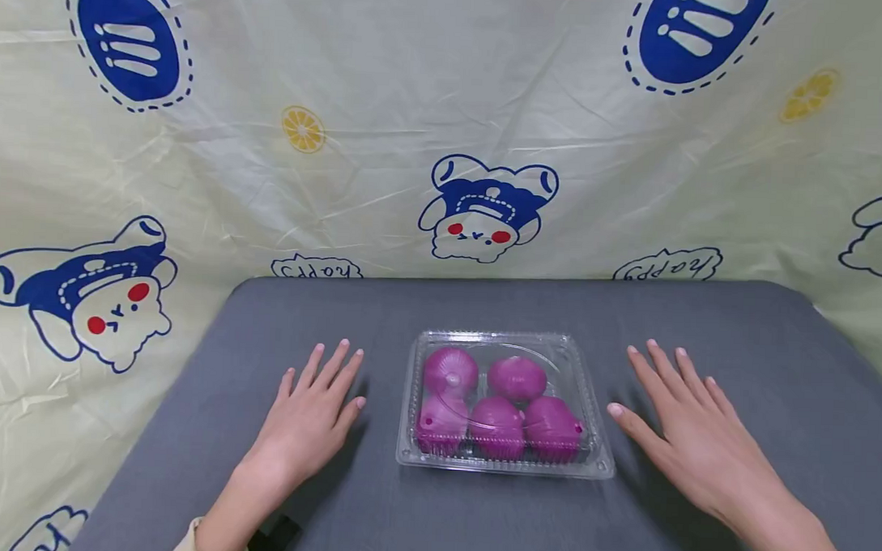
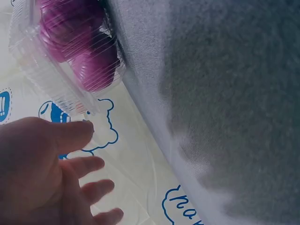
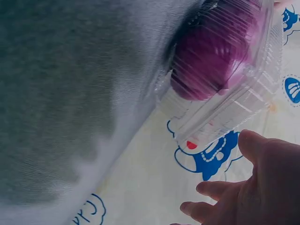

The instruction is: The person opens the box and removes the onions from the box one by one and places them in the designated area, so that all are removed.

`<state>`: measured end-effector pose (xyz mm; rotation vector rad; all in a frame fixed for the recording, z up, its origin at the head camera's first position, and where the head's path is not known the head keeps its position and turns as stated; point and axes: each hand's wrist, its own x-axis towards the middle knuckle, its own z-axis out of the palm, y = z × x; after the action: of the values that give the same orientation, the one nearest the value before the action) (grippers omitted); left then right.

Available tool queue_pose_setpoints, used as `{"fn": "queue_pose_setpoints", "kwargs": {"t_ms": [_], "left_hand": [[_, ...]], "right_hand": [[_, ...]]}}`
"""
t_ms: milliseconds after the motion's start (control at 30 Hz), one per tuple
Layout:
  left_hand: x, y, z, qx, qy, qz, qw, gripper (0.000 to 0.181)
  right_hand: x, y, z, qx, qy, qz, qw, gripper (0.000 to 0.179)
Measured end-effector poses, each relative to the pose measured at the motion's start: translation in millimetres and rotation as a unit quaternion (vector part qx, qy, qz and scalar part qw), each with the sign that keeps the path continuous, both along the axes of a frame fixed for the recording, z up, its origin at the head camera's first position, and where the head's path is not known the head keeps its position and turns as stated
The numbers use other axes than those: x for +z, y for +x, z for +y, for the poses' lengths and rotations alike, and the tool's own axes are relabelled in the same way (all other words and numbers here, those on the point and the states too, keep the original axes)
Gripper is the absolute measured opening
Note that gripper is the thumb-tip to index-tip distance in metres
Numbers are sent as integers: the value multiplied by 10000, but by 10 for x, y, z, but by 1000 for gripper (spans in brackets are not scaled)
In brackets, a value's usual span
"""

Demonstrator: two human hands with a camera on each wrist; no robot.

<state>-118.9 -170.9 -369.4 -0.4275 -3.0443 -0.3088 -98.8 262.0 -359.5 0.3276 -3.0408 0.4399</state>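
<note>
A clear plastic clamshell box (image 1: 503,466) lies closed at the middle of the table in the head view. Inside it sit several glossy purple bulbs (image 1: 497,427) that look like red onions. To the box's left is my left hand (image 1: 306,421), fingers spread, palm down and apart from it. My right hand (image 1: 705,443) is on the other side, also spread, with its thumb nearest the box. Neither hand holds anything. In the left wrist view the ribbed box wall (image 2: 54,77) shows beyond the thumb; the right wrist view has the box (image 3: 229,115) above the fingers.
The grey table (image 1: 476,520) has rounded far corners. Behind it and along its sides hangs a pale sheet (image 1: 385,192) printed with blue cartoon animals and orange slices. A dark object (image 1: 279,537) shows under my left wrist.
</note>
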Motion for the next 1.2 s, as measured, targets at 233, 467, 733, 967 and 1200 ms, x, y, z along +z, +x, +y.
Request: {"fn": "queue_pose_setpoints", "kwargs": {"t_ms": [233,467,733,967,1200], "left_hand": [[46,25,-38,-381,440,45,9983,63],[122,127,-77,-761,1634,312,9831,56],[118,255,-21,-651,3070,451,9484,40],[113,287,27,-106,5370,-743,8402,27],[3,271,109,310,6118,-1716,7716,28]], "right_hand": [[138,15,-166,129,1,-38,9999,85],[258,60,-410,483,90,350,9982,81],[274,40,-696,1088,129,594,9922,77],[200,19,-901,1630,92,904,9824,74],[139,-17,-1101,2145,-77,837,9731,71]]}}
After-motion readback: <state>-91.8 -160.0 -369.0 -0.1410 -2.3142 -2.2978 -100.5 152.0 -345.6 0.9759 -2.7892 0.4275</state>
